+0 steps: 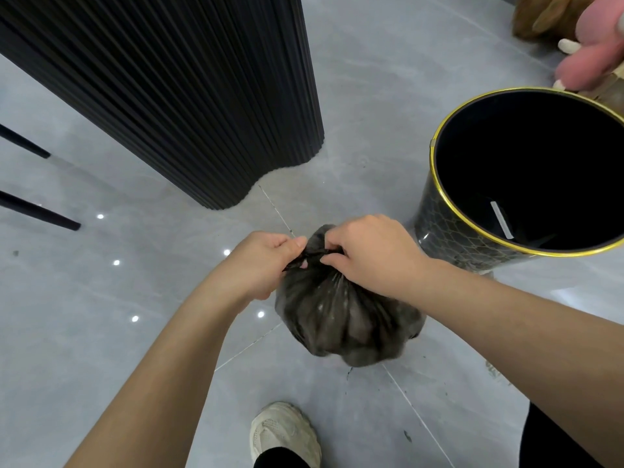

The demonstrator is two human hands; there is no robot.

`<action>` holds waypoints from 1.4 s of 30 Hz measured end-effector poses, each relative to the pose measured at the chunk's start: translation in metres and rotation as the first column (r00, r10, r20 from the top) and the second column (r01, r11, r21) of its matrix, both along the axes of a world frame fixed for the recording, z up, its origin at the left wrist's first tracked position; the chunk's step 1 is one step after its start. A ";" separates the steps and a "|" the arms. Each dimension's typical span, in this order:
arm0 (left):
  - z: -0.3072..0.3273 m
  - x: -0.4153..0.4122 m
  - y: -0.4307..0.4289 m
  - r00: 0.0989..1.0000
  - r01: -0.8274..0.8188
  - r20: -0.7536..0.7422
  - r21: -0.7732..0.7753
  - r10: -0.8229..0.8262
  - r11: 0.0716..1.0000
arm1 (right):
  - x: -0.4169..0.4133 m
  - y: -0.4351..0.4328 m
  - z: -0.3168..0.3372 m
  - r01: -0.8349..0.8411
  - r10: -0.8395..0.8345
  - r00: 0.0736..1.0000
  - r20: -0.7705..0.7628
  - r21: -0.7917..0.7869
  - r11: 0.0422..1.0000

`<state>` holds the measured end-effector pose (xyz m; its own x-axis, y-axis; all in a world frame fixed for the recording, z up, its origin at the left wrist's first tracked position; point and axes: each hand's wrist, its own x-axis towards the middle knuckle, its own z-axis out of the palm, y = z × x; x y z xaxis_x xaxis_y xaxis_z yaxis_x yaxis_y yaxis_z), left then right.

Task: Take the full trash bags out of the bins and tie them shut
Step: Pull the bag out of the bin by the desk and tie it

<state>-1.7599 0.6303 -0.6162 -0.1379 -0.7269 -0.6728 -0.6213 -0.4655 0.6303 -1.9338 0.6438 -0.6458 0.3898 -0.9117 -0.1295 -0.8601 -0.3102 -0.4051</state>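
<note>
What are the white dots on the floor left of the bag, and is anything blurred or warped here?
Head view: the dots look like lamp glare on the glossy floor tiles; the wide lens bows the fluted black column and tilts the bin, whose inside is too dark to read; the pink toy at top right and the lower edge of the trash bag are soft.

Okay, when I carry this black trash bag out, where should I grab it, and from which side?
Grip the gathered neck at the top of the trash bag, coming down from above. The plastic bunches into one narrow twist there, where the left hand and right hand pinch it. The body below looks round, bulging and likely too wide to grip.
</note>
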 end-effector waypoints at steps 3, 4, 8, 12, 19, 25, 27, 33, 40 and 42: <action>0.004 0.001 0.000 0.994 0.092 -0.060 0.112 -0.086 0.989 | -0.002 0.000 -0.003 0.000 0.000 1.000 -0.006 -0.039 0.999; 0.004 0.001 0.001 0.992 0.109 -0.082 0.131 -0.099 0.985 | -0.002 0.000 -0.005 0.003 -0.003 1.000 0.001 -0.056 0.998; 0.004 0.004 0.000 0.991 0.087 -0.116 0.172 -0.068 0.981 | -0.004 -0.003 -0.005 -0.017 0.019 0.998 0.059 -0.034 0.999; 0.003 0.000 -0.002 0.995 0.017 -0.097 0.202 0.003 0.979 | -0.004 -0.004 -0.003 -0.026 0.026 0.997 0.068 -0.002 1.000; 0.000 0.000 -0.002 0.977 -0.143 -0.129 0.183 0.168 0.973 | -0.001 -0.006 -0.005 -0.019 0.014 0.988 0.151 0.037 0.999; -0.006 0.001 -0.002 0.938 -0.301 -0.147 0.108 0.314 0.948 | 0.000 -0.005 -0.011 0.060 -0.104 0.956 0.273 0.163 0.985; -0.008 0.000 0.000 0.936 -0.309 -0.140 0.105 0.322 0.945 | 0.000 -0.004 -0.013 0.107 -0.150 0.945 0.292 0.159 0.981; -0.004 0.003 -0.002 0.882 -0.369 -0.201 0.265 0.425 0.891 | 0.002 -0.001 -0.006 0.102 -0.100 0.968 0.230 0.003 0.995; -0.005 0.001 -0.002 0.599 -0.484 -0.467 0.437 0.651 0.759 | -0.002 -0.002 -0.004 -0.032 0.033 0.970 0.241 -0.009 0.999; -0.011 -0.003 0.004 0.604 -0.489 -0.527 0.349 0.598 0.800 | -0.005 -0.003 -0.006 -0.022 0.011 0.958 0.288 0.035 0.999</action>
<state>-1.7630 0.6341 -0.6268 -0.1520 -0.6953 -0.7025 0.2493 -0.7147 0.6535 -1.9387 0.6404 -0.6516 0.4307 -0.9015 -0.0434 -0.7003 -0.3034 -0.6462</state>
